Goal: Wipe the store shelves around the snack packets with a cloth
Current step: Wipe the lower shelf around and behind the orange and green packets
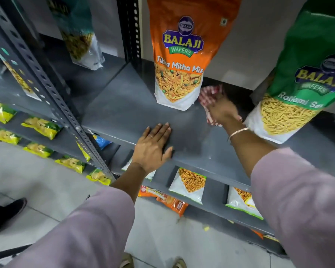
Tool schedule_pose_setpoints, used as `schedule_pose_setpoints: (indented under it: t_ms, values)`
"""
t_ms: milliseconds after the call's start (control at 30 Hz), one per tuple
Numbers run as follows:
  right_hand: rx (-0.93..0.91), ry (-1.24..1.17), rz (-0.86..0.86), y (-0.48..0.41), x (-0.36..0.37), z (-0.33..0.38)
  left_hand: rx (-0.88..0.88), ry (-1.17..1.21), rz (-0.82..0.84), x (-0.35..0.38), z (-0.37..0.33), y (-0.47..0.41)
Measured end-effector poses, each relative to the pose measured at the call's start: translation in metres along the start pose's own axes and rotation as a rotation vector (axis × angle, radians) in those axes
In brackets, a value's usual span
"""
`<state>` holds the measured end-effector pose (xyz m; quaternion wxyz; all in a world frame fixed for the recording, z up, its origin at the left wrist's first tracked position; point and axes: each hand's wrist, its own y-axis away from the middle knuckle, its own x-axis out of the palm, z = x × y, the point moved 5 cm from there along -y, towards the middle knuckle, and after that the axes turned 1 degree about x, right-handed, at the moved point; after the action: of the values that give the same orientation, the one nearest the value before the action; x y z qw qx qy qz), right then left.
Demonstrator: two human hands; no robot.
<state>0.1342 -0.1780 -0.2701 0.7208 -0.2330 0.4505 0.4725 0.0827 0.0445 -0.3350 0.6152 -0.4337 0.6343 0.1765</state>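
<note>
Grey metal shelf point(124, 113): bore an orange packet point(179, 60) at far centre and a green packet point(298, 89) at right. Left hand point(153, 146): open, flat on the shelf's near edge. Right hand point(223, 111): closed over a red-and-white checked cloth point(208, 94), which lay under and beyond the fingers, between the packets.

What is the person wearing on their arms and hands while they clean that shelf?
Both arms are in loose, pale mauve long sleeves, pushed back so the forearms are bare. The left hand has a thin ring on one of its fingers. The right hand has a slim, light metal bangle at the wrist. No gloves, and no watch can be seen.
</note>
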Motion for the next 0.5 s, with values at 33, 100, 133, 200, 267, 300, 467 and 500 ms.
schedule_pose_setpoints:
  t_ms: [33,100,133,200,267,300,467,500]
  values:
    - [-0.045,0.048,-0.029,0.009,0.001,-0.003,-0.005,-0.007,0.015,0.0,0.0,0.0]
    - [-0.075,0.163,-0.01,0.038,0.006,-0.014,-0.014,-0.001,0.033,-0.001,0.0,0.0]
    - [-0.079,0.207,0.031,0.056,0.007,-0.019,-0.018,0.008,0.039,-0.001,-0.001,0.0]
    - [-0.101,0.225,0.08,0.093,0.012,-0.026,-0.026,0.017,0.043,-0.001,-0.001,0.0]
    - [-0.189,0.2,0.139,0.136,0.011,-0.025,-0.025,0.029,0.03,-0.004,-0.002,0.001]
    - [-0.227,0.185,0.215,0.152,0.009,-0.027,-0.018,0.029,0.033,-0.004,-0.003,0.002]
    - [-0.221,-0.273,0.4,0.149,-0.045,-0.036,-0.011,0.017,0.06,-0.006,-0.003,0.003]
    - [-0.175,-0.302,0.198,0.13,-0.054,-0.041,-0.021,0.02,0.063,-0.006,-0.003,0.003]
